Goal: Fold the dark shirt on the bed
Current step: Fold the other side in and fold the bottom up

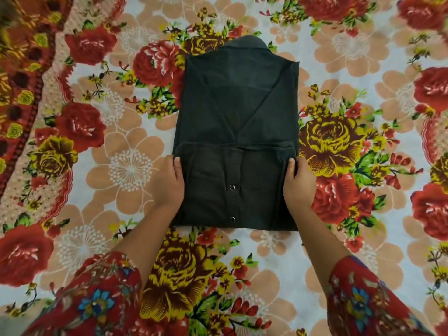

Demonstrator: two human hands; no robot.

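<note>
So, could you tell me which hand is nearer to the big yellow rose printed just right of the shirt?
Right. The right hand grips the dark shirt at its right edge, just below the yellow rose; the left hand grips the opposite edge.

The left grip and right grip are blocking the dark shirt at its near sides. Elsewhere the bed is lying open.

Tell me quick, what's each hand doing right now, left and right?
Left hand: grips the left edge of the dark shirt, thumb on top.
Right hand: grips the shirt's right edge, thumb on top.
</note>
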